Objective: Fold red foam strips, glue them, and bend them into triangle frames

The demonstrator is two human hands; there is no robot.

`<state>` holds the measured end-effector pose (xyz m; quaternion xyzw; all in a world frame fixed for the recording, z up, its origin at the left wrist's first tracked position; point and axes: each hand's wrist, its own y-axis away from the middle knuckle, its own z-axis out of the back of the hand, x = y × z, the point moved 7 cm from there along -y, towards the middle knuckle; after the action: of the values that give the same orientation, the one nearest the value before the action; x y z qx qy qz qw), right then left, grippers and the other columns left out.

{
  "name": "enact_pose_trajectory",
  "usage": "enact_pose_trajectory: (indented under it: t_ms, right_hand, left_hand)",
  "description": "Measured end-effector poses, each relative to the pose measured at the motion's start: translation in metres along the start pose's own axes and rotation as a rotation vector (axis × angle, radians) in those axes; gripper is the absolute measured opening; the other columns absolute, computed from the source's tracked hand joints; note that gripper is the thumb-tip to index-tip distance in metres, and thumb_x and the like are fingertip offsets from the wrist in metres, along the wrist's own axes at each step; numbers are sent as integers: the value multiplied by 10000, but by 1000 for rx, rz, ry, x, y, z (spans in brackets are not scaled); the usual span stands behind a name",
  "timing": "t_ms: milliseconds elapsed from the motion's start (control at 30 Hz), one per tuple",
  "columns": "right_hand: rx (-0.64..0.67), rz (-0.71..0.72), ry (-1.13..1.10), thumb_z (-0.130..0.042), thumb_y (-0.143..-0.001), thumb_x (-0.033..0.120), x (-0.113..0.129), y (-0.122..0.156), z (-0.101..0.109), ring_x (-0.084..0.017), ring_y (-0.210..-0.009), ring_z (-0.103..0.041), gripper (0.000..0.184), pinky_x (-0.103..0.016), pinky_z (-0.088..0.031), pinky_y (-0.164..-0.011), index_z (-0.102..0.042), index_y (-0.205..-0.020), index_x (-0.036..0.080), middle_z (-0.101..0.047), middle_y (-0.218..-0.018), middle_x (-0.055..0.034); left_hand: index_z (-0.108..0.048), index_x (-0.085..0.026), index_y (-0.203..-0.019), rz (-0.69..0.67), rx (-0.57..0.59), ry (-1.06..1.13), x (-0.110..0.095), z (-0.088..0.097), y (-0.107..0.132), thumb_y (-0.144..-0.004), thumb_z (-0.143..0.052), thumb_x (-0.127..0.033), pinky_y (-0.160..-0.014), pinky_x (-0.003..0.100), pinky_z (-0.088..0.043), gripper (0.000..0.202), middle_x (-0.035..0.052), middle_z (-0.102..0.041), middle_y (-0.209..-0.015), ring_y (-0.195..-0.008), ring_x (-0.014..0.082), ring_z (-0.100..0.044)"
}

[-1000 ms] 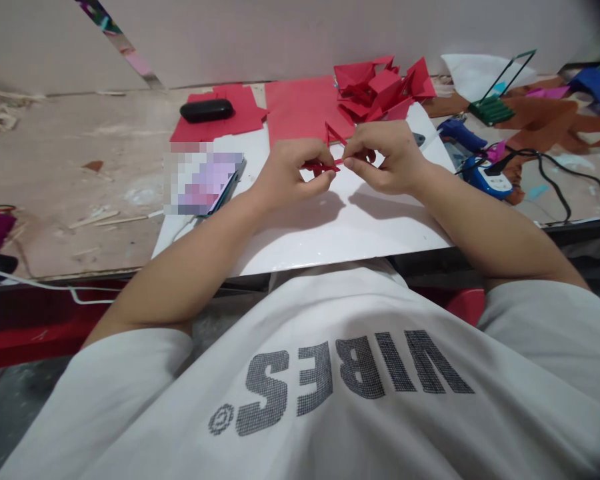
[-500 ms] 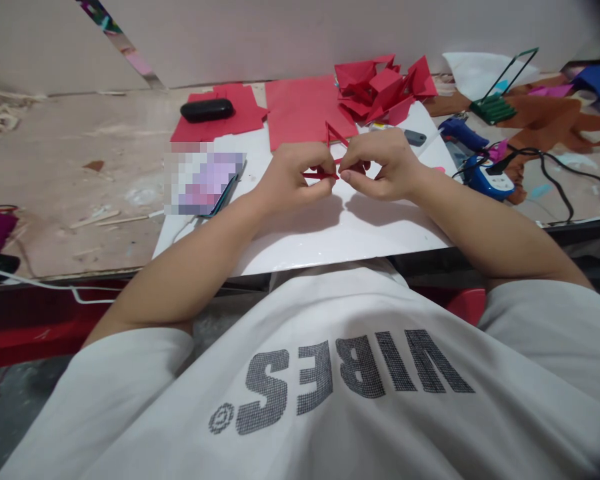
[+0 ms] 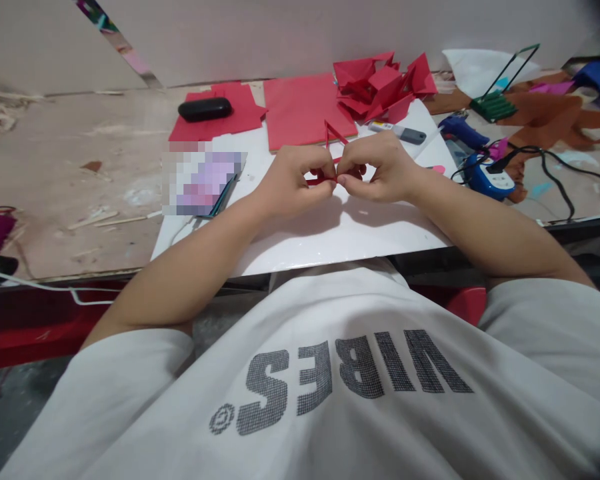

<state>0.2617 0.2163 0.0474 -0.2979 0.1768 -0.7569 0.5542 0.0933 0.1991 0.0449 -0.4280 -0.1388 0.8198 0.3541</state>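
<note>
Above a white board (image 3: 300, 247), my left hand (image 3: 303, 175) and my right hand (image 3: 377, 165) meet, thumbs and fingertips pinched together. Between them they grip a folded red paper piece (image 3: 329, 137), whose narrow edges stick up behind the fingers; much of it is hidden. Just beyond my hands lies a stack of red paper sheets (image 3: 305, 100). A grey utility knife (image 3: 397, 131) rests beyond my right hand. To the left of my left hand, a phone (image 3: 205, 183) is propped at the board's edge, partly pixelated.
Folded red paper shapes (image 3: 375, 87) are heaped at the back. A black case (image 3: 205, 109) sits on red paper. On the right are a blue glue gun (image 3: 463, 131), a blue power socket (image 3: 490, 179) with a black cord, and a green rack (image 3: 495, 107). Wood sticks (image 3: 95, 220) lie left.
Both hands remain pinched on the red paper, with their fingertips slightly shifted. My right hand has moved a little left, and more of the utility knife shows.
</note>
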Motion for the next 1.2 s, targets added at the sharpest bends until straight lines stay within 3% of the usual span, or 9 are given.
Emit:
enact_pose_trajectory:
  t_ms: [367,833,1067,1200]
  right_hand:
    - [-40,-103,-56,-697,-1046,351,-5,-1,0,-176,-751,-649,165,-326,-561,-769,-764,-961,226,-717,-804,-18]
    - [-11,-104,-100,-757,-1001,367,-3,-2,1,-186,-756,-661,141,-346,-601,-773,-745,-987,228,-745,-840,-33]
    - [-21,-146,-34,-761,-974,347,-5,-4,3,-183,-741,-665,145,-337,-599,-777,-688,-919,235,-708,-790,-16]
    - [-27,-179,-58,-776,-956,359,-10,-4,6,-182,-736,-650,169,-334,-591,-742,-662,-914,241,-697,-795,-14]
  left_hand:
    - [-703,-251,-805,-4,32,-6,-5,-3,-1,-803,-776,-224,-738,357,-556,78,15,-731,-795,-760,192,-669]
    - [-719,-251,-832,8,-37,-25,6,1,0,-828,-778,-192,-759,379,-577,84,17,-733,-788,-763,203,-682]
    - [-749,-234,-899,66,-26,-58,5,3,-1,-889,-787,-301,-864,377,-642,78,44,-797,-873,-897,237,-770]
    - [-799,-235,-945,67,3,-21,4,5,-3,-899,-739,-260,-910,376,-661,79,45,-835,-921,-925,232,-790]
